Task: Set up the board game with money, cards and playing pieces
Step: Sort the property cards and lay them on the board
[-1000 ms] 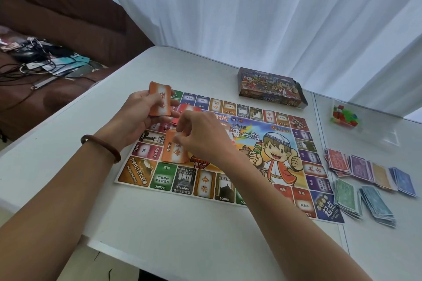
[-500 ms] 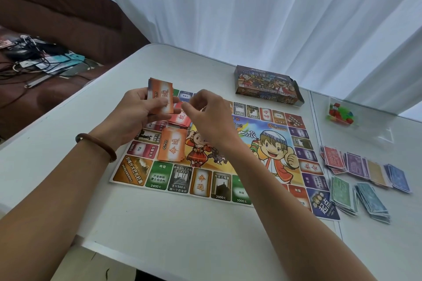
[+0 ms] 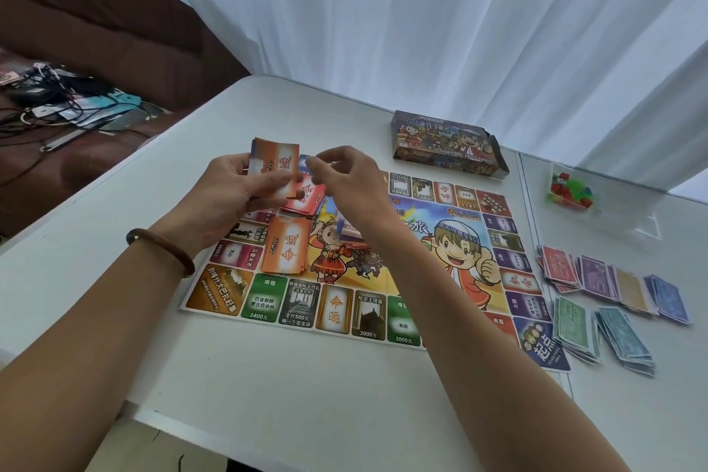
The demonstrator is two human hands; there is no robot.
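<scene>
Now | L hand (image 3: pixel 226 195) grips orange card stack (image 3: pixel 274 170) above board (image 3: pixel 333 308) | R hand (image 3: pixel 346 184) fingers curled just beside stack, can't tell if pinching | orange pile (image 3: pixel 285 249) + red pile (image 3: pixel 306 197) on board | money (image 3: pixel 613 291) on desk (image 3: pixel 306 376), right of board

Cannot count the orange cards (image 3: pixel 274 169) gripped in the left hand (image 3: pixel 230 199), nor tell whether the right hand (image 3: pixel 356 184) pinches anything. Lost behind that hand and forearm (image 3: pixel 440 299): part of the game board (image 3: pixel 344 308) title and most of a bluish card pile (image 3: pixel 350 233). Too blurred to count: playing pieces (image 3: pixel 571 190) in the clear bag (image 3: pixel 620 215).
</scene>
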